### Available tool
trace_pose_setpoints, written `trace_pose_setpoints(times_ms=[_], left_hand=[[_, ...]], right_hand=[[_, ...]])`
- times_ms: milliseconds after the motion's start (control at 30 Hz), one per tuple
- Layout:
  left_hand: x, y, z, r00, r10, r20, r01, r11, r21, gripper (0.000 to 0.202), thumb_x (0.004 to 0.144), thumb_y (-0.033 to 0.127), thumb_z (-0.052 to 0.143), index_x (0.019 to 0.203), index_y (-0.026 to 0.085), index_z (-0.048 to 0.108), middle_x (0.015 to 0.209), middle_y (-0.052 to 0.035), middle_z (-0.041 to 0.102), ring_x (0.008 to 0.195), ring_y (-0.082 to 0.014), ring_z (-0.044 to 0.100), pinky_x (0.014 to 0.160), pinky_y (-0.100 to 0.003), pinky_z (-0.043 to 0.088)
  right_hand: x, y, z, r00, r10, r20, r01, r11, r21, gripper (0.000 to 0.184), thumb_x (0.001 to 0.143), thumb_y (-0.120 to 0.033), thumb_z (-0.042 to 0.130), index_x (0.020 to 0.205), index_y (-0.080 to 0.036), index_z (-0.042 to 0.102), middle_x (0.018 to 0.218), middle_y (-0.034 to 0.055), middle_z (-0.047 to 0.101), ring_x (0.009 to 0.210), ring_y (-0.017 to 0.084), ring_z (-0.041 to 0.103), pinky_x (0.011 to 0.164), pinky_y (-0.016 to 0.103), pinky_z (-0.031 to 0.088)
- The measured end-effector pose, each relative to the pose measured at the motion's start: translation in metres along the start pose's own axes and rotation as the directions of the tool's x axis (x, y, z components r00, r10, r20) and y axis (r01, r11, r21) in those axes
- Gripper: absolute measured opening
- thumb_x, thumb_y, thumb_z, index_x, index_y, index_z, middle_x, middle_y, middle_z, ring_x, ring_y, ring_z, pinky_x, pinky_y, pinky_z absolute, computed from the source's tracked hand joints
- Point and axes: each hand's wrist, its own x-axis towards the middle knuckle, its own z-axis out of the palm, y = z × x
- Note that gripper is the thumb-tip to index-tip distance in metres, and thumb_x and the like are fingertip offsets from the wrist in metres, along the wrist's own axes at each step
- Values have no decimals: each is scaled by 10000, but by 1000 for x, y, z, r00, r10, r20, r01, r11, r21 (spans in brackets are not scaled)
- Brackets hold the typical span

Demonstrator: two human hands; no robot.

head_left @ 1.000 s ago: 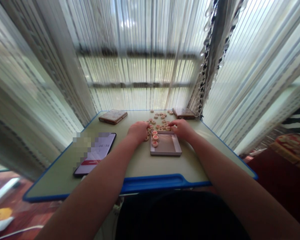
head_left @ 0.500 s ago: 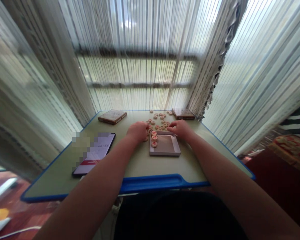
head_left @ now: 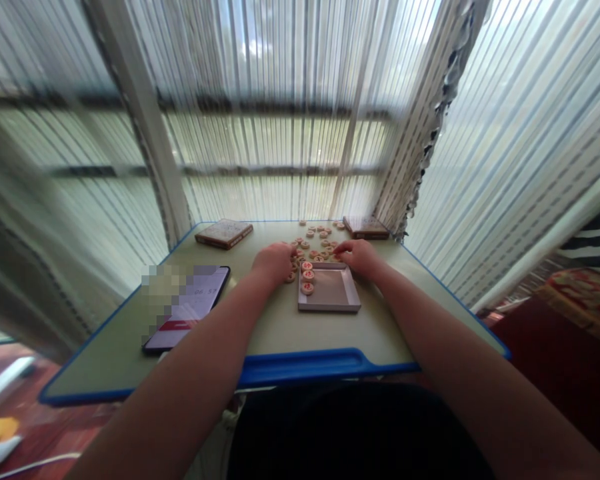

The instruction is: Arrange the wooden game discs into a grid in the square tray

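An open shallow box (head_left: pixel 330 307) sits on the table in front of me. Three round Chinese chess pieces (head_left: pixel 307 275) with red characters stand in a column along its left inner side. Loose pieces (head_left: pixel 323 235) are scattered on the table beyond the box. My left hand (head_left: pixel 275 261) is at the box's far left, fingers curled against the nearest loose pieces; whatever they hold is hidden. By the box's far right corner, my right hand (head_left: pixel 360 257) has its fingertips drawn together at the edge of the scattered pieces. I cannot make out what is between them.
A phone (head_left: pixel 190 310) showing a timer lies on the left of the table. Two flat patterned boxes, one at the back left (head_left: pixel 224 233) and another at the back right (head_left: pixel 366 227), rest near the far edge. A blue rim (head_left: pixel 305 365) borders the table (head_left: pixel 300 333).
Both hands stay almost in place, with only slight finger movement. The box and the three pieces inside look the same. The timer on the phone has advanced by a second.
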Motion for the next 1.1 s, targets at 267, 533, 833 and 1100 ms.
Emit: trace_pose_setpoints(times_ms=[267, 533, 833, 1100], left_hand=[[-1, 3, -3, 999, -19, 29, 18, 1000, 10, 358, 780, 146, 394, 1060, 258, 586, 1056, -43, 609, 946, -152, 558, 822, -241, 421], [0, 1, -2, 1000, -21, 19, 21, 1000, -1, 379, 773, 133, 387, 1072, 263, 580, 1047, -46, 616, 934, -166, 569, 798, -249, 430], [-2, 2, 1, 998, -51, -37, 50, 998, -37, 389, 878, 341, 229, 1124, 242, 513, 1004, -77, 627, 877, -171, 592, 753, -275, 437], [-2, 6, 0, 997, -51, -56, 50, 999, -12, 453, 884, 393, 176, 1009, 195, 563, 961, -90, 629, 893, -189, 576, 769, -297, 423]], right_hand=[[-2, 3, -5, 1000, 25, -9, -26, 997, -67, 258, 692, -377, 586, 815, -186, 708, 722, 37, 678, 664, 148, 580, 650, 235, 416], [-2, 6, -3, 999, 28, -41, -28, 1000, -7, 288, 773, -341, 509, 944, -186, 680, 850, 50, 687, 755, 153, 598, 695, 234, 427], [0, 7, 0, 999, -31, -40, 30, 999, -22, 289, 721, -156, 478, 908, -185, 697, 882, 41, 688, 799, 149, 598, 779, 230, 428], [-3, 2, -8, 988, 84, 126, -87, 996, 20, 371, 658, -129, 463, 939, -195, 696, 765, 16, 691, 570, 109, 542, 609, 210, 434]])
